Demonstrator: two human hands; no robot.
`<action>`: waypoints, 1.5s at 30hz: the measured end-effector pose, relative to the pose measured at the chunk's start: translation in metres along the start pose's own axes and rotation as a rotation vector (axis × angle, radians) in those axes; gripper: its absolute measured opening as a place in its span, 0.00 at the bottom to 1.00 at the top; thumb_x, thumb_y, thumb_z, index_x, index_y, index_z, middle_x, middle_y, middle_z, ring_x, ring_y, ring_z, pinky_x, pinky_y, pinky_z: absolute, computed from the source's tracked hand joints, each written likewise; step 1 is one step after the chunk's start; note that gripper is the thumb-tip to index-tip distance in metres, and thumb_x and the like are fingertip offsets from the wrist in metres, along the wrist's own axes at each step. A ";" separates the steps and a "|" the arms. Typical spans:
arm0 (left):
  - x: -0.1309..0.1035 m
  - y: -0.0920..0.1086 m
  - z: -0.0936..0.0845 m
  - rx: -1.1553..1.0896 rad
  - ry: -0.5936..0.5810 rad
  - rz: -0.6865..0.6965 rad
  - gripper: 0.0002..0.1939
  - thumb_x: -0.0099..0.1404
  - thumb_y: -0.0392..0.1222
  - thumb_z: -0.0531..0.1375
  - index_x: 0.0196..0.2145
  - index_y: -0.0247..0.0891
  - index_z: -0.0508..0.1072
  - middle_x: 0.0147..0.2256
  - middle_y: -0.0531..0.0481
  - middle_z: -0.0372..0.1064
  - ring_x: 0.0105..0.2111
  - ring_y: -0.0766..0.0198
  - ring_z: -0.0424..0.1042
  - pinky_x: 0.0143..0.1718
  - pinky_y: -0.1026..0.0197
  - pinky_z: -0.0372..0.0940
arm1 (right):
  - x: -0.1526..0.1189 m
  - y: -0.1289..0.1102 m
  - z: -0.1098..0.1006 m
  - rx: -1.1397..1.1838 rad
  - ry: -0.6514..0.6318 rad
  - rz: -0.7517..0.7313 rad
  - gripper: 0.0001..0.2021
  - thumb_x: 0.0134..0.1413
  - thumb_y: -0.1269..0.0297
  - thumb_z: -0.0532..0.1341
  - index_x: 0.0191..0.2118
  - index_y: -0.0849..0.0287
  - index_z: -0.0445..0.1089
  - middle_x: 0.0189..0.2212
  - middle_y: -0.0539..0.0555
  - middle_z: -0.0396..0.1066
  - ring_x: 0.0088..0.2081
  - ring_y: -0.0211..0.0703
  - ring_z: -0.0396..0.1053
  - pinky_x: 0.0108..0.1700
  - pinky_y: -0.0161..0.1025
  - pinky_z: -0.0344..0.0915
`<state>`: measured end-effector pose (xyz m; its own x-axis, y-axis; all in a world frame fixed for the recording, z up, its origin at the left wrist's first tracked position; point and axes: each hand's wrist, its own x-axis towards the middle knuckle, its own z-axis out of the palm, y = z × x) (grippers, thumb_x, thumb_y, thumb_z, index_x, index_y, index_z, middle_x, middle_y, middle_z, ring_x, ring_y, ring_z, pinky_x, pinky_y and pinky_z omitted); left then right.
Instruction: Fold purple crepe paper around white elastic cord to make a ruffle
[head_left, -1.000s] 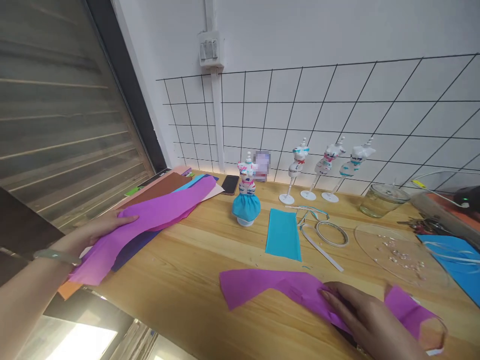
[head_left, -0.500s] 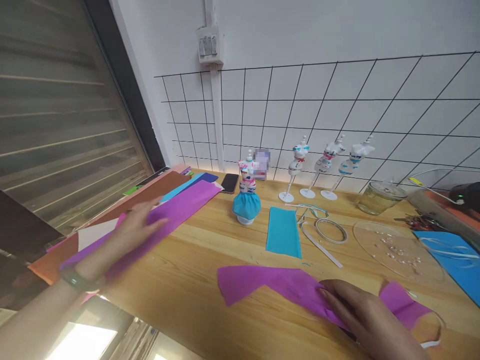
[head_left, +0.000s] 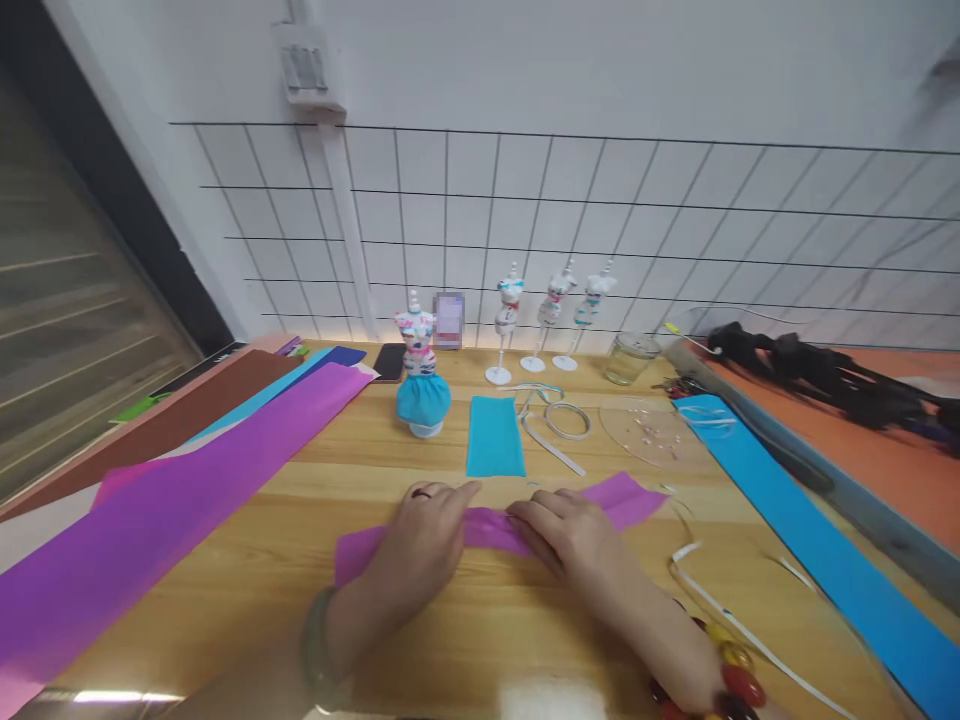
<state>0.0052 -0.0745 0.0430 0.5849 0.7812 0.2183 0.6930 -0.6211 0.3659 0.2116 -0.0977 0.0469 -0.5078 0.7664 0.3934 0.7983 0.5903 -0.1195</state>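
Note:
A narrow purple fabric strip (head_left: 495,532) lies across the wooden table in front of me. My left hand (head_left: 429,530) presses on its left part, fingers curled over the cloth. On its right part rests my right hand (head_left: 566,530), fingers together and bent onto the fabric; the fingertips of both hands are partly hidden. Just beyond the hands is a flat turquoise cloth piece (head_left: 496,437). A small mannequin (head_left: 419,345) wearing a puffy turquoise skirt (head_left: 424,401) stands behind it to the left.
Long fabric sheets, purple (head_left: 202,490) on top, cover the left side. Three small mannequins (head_left: 508,310), a phone (head_left: 390,362) and a glass jar (head_left: 631,358) stand or lie at the back. Right are a tape roll (head_left: 568,421), a bead plate (head_left: 645,432) and blue fabric (head_left: 795,530).
My left hand has moved from the fabric pile onto the purple strip. My right hand is now beside it, and the strip looks narrower and straighter. The view has turned right.

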 end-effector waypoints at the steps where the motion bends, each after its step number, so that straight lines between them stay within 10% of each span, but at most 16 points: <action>1: 0.001 -0.003 0.000 -0.029 -0.028 -0.026 0.25 0.58 0.28 0.49 0.53 0.36 0.63 0.47 0.45 0.69 0.46 0.57 0.67 0.50 0.50 0.60 | 0.000 0.000 0.001 0.003 0.008 0.003 0.13 0.64 0.66 0.48 0.38 0.60 0.70 0.26 0.54 0.70 0.27 0.40 0.67 0.32 0.38 0.60; 10: -0.007 -0.021 -0.027 -0.492 -0.291 -0.334 0.20 0.58 0.40 0.53 0.48 0.40 0.71 0.51 0.50 0.68 0.52 0.57 0.64 0.54 0.57 0.57 | -0.019 0.021 -0.013 0.122 0.088 0.154 0.13 0.61 0.63 0.52 0.48 0.59 0.65 0.42 0.58 0.70 0.44 0.44 0.67 0.46 0.42 0.65; 21: -0.013 -0.053 -0.034 -0.656 -0.416 -0.425 0.20 0.53 0.42 0.57 0.44 0.37 0.73 0.46 0.49 0.71 0.45 0.53 0.69 0.48 0.56 0.63 | -0.129 0.110 -0.016 -0.251 0.071 0.494 0.17 0.53 0.68 0.52 0.48 0.65 0.66 0.43 0.64 0.69 0.44 0.52 0.67 0.44 0.47 0.66; 32: -0.016 -0.084 -0.044 -0.544 -0.516 -0.418 0.22 0.48 0.39 0.58 0.43 0.37 0.73 0.43 0.50 0.73 0.43 0.52 0.70 0.45 0.57 0.64 | -0.080 0.072 -0.008 -0.264 -0.110 0.315 0.15 0.57 0.76 0.51 0.46 0.58 0.68 0.42 0.59 0.71 0.46 0.48 0.64 0.45 0.43 0.59; 45: -0.018 -0.130 -0.062 -0.565 -0.632 -0.518 0.20 0.49 0.43 0.59 0.42 0.38 0.71 0.40 0.50 0.74 0.40 0.55 0.72 0.39 0.60 0.66 | -0.085 0.076 -0.006 -0.201 -0.056 0.173 0.10 0.60 0.67 0.53 0.42 0.58 0.70 0.38 0.57 0.73 0.41 0.47 0.66 0.41 0.43 0.59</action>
<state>-0.1213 -0.0039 0.0472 0.4974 0.6687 -0.5527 0.7202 0.0369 0.6927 0.3173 -0.1192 0.0098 -0.3707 0.8678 0.3310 0.9203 0.3912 0.0051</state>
